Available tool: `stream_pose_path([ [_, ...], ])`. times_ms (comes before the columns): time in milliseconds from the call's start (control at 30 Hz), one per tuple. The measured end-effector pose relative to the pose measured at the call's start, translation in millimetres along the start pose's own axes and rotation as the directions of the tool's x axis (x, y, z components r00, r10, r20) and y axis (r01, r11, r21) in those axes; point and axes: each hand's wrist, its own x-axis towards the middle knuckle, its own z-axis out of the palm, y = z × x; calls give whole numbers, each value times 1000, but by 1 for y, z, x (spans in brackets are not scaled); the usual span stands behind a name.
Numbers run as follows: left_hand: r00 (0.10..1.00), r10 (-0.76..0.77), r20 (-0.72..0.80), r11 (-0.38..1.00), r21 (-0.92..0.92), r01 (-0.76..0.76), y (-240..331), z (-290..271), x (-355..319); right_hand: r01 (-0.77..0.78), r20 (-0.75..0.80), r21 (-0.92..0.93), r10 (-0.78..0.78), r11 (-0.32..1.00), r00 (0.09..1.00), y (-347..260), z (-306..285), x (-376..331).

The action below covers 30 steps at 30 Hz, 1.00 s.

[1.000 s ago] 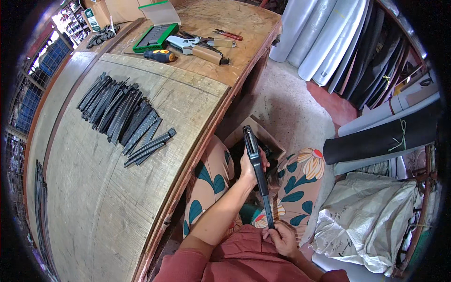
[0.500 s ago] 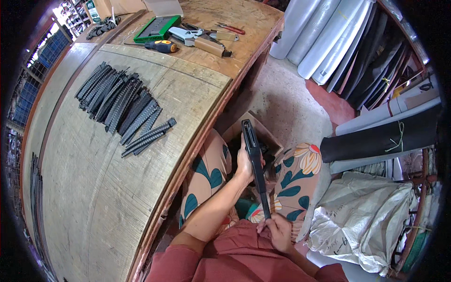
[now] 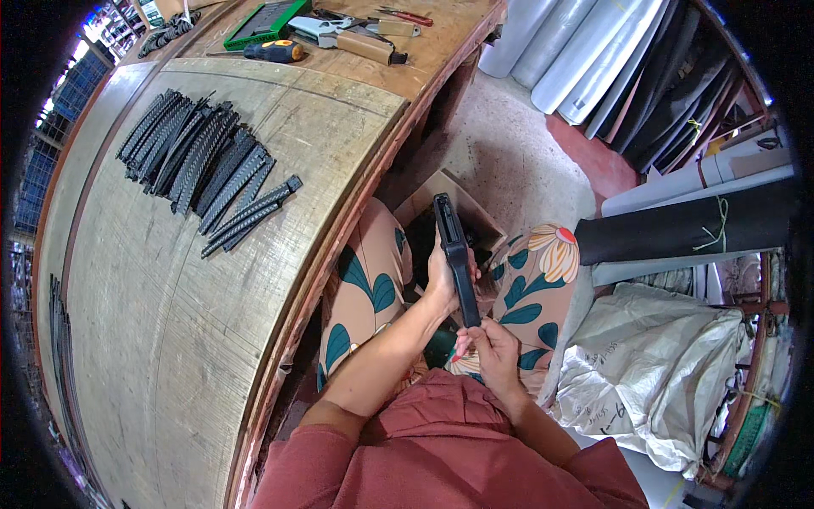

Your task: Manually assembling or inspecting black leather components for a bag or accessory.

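Observation:
Above my lap I hold a long black tool [image 3: 459,263] with a slotted, open-looking upper end; its exact kind is unclear. My left hand [image 3: 438,278] is wrapped round its middle from the left, with some fingertips showing on the far side. At the lower end, my right hand [image 3: 497,349] grips with thumb and bent fingers. Beyond the tool, between my knees, stands an open cardboard box [image 3: 482,202] with dark contents I cannot make out. To the left, a pile of black strips with pale stitch-like marks [image 3: 199,157] lies on the wooden table [image 3: 203,331].
At the table's far end lie a green tray [image 3: 264,24], a screwdriver [image 3: 275,52], a tool with a brown-wrapped handle [image 3: 369,46] and red-handled pliers [image 3: 405,15]. A black roll [image 3: 670,238] and a crumpled white sack [image 3: 649,373] are at the right; pale rolls [image 3: 577,55] stand behind.
My right hand has moved up and closer to my left. The narrow length that stuck out of the tool's lower end no longer shows. The whole view has shifted slightly.

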Motion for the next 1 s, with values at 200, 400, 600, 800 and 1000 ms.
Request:
stream_pose_path([
  [200,997,75,3,986,149,-75,16,13,-4,-101,90,69,94,992,991,7,-16,14],
  [400,983,182,-9,970,166,-178,20,19,-8,-27,58,113,21,993,998,-27,-12,58],
  [600,991,131,32,916,377,-133,21,22,-14,-105,59,216,95,971,994,-43,-10,78],
  [800,951,264,161,900,314,-303,33,32,-1,246,-145,21,-240,969,960,-77,-10,100],
  [1000,992,112,61,926,356,-127,39,17,13,392,-152,-548,-549,738,822,-186,-39,235],
])
